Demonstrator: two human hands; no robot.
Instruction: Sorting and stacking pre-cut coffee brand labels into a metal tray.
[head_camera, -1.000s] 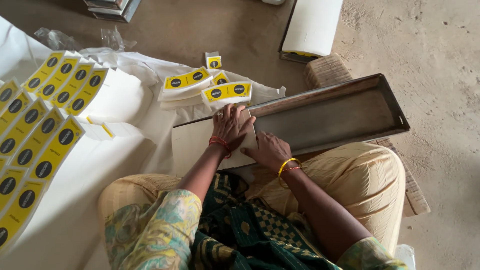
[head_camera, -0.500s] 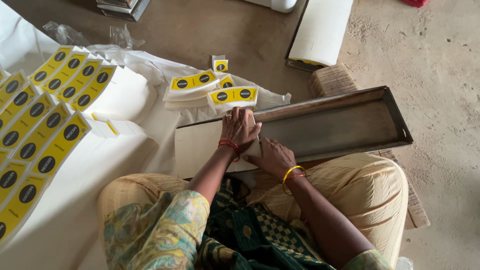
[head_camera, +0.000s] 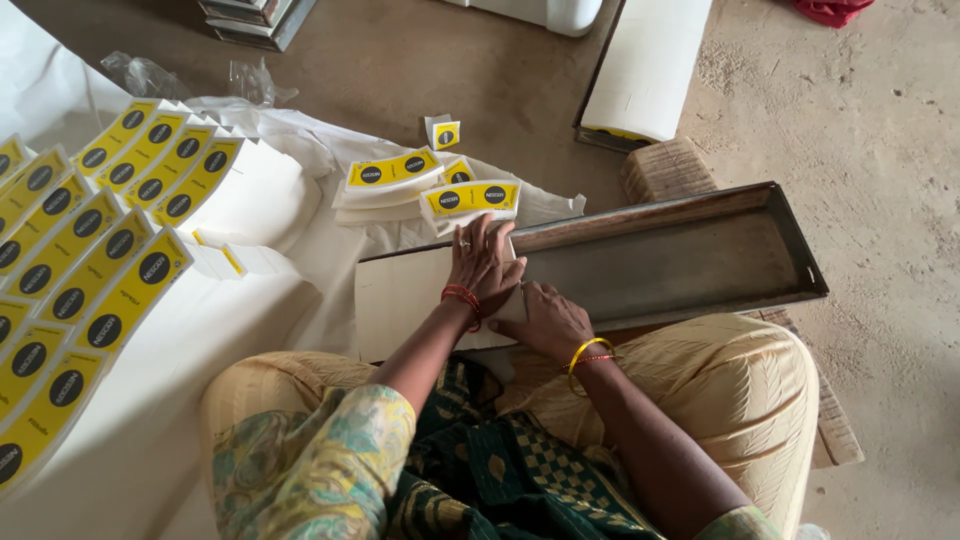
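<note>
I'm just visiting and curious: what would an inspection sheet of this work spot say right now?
Surface: bare concrete floor, partly covered by a white sheet.
Job's things: white stack of paper in a long metal tray across the lap.
Clutter: rows of yellow labels on the sheet; small label piles beyond the tray; crumpled clear plastic.
Grippers: left hand lies flat on the stack's end; right hand presses beside it.
Cables: nothing seen.
Surroundings: second tray with white stack, wooden block, red cloth.
</note>
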